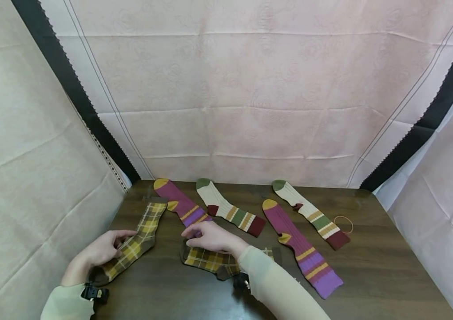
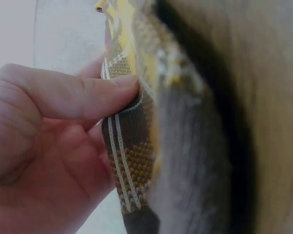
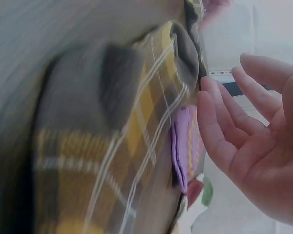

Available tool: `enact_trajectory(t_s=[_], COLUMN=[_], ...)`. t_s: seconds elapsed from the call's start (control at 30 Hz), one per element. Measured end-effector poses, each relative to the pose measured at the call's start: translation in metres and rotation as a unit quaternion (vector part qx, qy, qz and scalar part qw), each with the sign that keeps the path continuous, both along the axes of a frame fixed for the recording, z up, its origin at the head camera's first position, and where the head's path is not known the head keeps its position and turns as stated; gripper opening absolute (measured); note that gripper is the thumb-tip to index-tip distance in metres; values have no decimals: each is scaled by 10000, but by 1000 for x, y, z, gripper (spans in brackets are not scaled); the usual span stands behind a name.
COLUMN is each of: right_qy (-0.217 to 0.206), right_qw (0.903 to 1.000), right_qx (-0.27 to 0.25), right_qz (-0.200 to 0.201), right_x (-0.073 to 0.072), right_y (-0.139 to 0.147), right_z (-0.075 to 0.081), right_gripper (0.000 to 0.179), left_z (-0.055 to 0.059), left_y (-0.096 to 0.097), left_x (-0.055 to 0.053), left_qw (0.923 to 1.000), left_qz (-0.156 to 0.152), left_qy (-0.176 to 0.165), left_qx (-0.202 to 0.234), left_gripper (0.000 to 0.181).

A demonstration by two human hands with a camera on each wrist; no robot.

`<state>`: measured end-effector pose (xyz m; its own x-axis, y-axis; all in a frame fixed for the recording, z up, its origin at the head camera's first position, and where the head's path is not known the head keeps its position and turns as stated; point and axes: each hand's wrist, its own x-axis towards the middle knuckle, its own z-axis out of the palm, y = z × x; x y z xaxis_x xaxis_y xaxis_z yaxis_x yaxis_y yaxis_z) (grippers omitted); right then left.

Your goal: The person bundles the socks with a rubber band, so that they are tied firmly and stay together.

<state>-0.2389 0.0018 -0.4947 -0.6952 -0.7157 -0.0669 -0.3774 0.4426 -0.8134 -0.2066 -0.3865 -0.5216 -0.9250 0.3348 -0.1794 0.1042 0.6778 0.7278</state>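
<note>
A yellow and brown plaid sock [image 1: 140,240] lies slanted at the table's left side. My left hand [image 1: 100,250] pinches its edge, with the thumb on the knit [image 2: 127,131] in the left wrist view. My right hand [image 1: 214,237] is over a second plaid sock [image 1: 206,259], whose middle is partly hidden by the hand and sleeve. The right wrist view shows loosely bent fingers [image 3: 219,122] apart from that plaid sock [image 3: 136,112], holding nothing. Just beyond this hand is a purple sock [image 1: 180,200] with yellow heel and toe, its cuff hidden in the head view.
At the back lies a white, green and maroon striped sock [image 1: 230,209]. Its lookalike sock [image 1: 310,213] and another purple sock [image 1: 300,249] lie to the right. A thin elastic loop [image 1: 344,224] rests beside them on the brown table [image 1: 386,266]. Pale cloth [image 1: 250,89] hangs around.
</note>
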Motion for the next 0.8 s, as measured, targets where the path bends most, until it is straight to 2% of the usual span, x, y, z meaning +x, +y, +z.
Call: enact_trajectory(t_s=[0.2,0.43,0.8], right_qy=[-928,-1722,-2193], right_qw=[9931,9728,9512], right_qx=[-608,-1292,-1583], right_qz=[-390,-852,-1488], right_x=[-1,-4,2], right_y=[-25,-50,-81], right_z=[-3,-5,-16], right_gripper=[32,36,33], left_z=[-1,-3,-2], left_y=[-2,-4,-9], left_x=[1,3,5], left_qw=[9996,9991,9973], left_qz=[-239,-411,-712], left_qy=[-169,-106,144], left_qx=[42,-47,-112], left_gripper=[75,73,66])
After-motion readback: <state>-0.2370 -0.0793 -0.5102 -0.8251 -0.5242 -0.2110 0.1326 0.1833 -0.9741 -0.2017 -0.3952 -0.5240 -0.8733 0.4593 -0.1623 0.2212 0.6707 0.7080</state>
